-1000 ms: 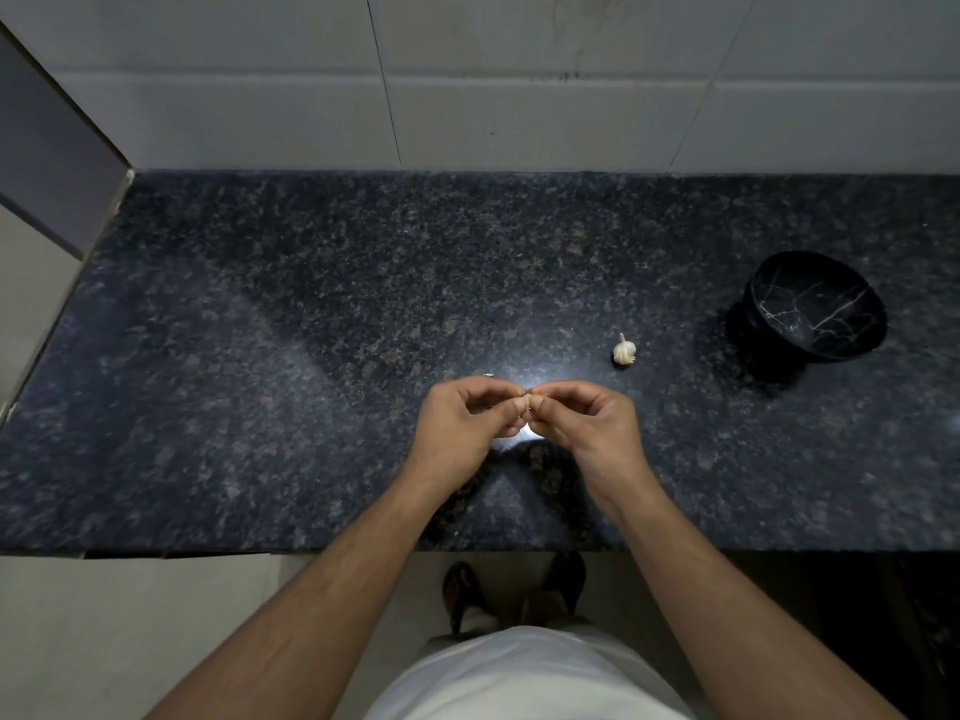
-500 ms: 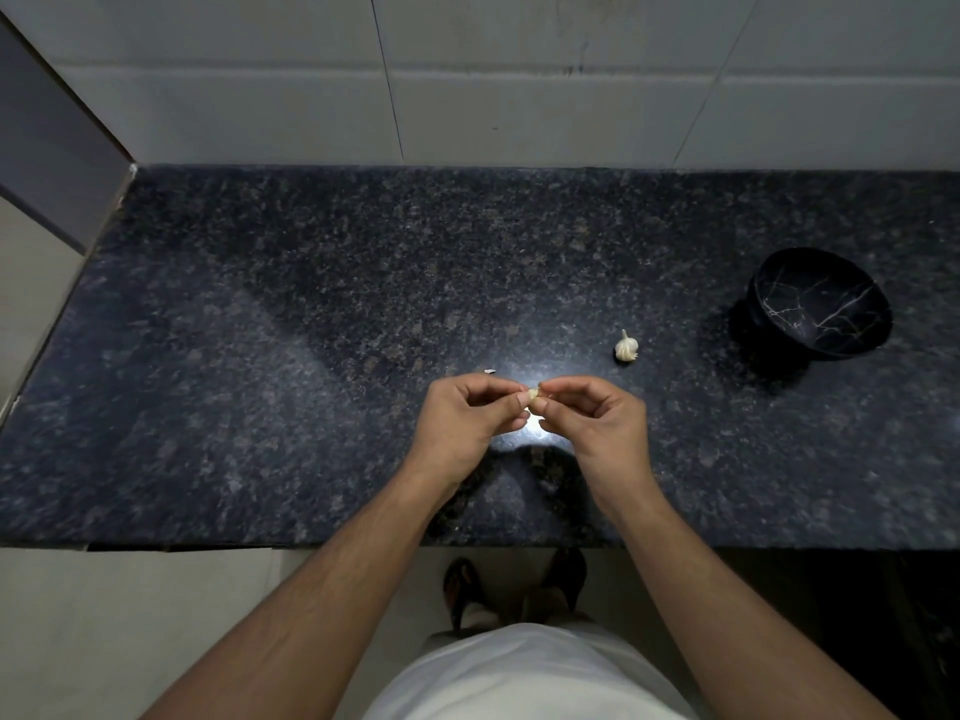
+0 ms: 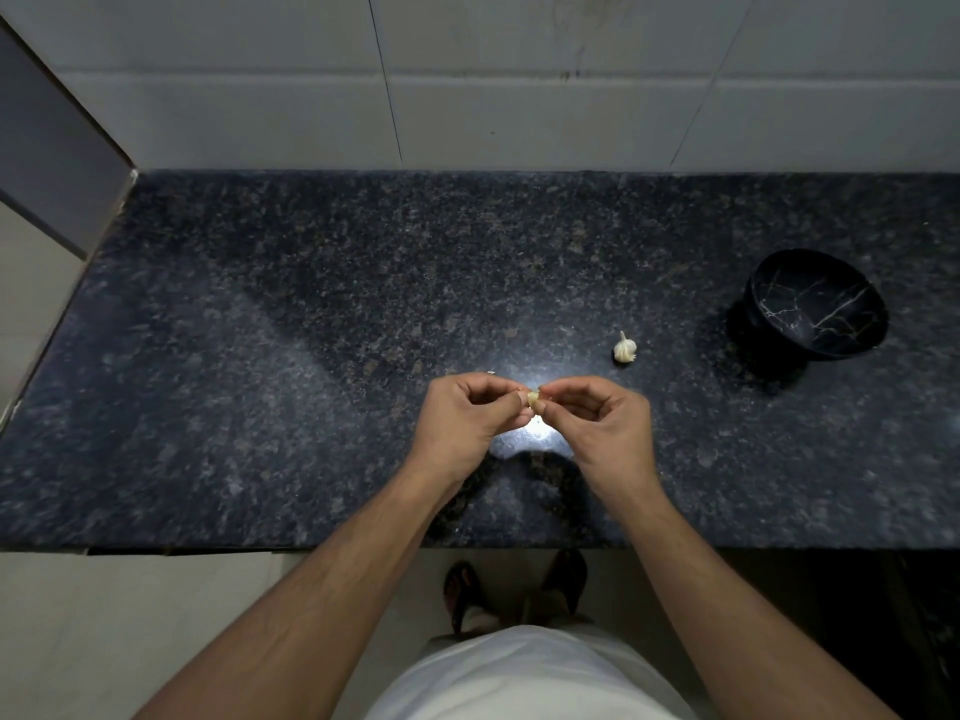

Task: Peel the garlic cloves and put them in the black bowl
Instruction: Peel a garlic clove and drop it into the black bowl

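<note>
- Head view: a dark speckled granite counter (image 3: 311, 356) runs across the frame, backed by a wall of pale tiles (image 3: 519, 96).
- The left hand (image 3: 462, 423) hovers above the counter's near middle, fingers curled inward, its thumb and fingertips pinching a small garlic clove (image 3: 533, 398) from the left.
- The right hand (image 3: 602, 428) meets it from the other side, fingers likewise curled, thumb and forefinger pinching the same clove from the right.
- The clove sits between the two sets of fingertips, held above the stone; only a pale sliver of it shows, and how much skin is left on it I cannot tell.
- A garlic bulb (image 3: 624, 349) lies on the counter, beyond the right hand and apart from it, stem pointing away from the person.
- The black bowl (image 3: 818, 317), veined with white lines, stands on the counter to the far right, well apart from both hands and to the right of the bulb; nothing is visible inside it.
- A tiny pale scrap (image 3: 491, 373) lies on the stone just beyond the left hand's knuckles.
- Below the counter edge, a white garment (image 3: 530, 678) and two dark sandals (image 3: 462, 589) show on the pale floor.
</note>
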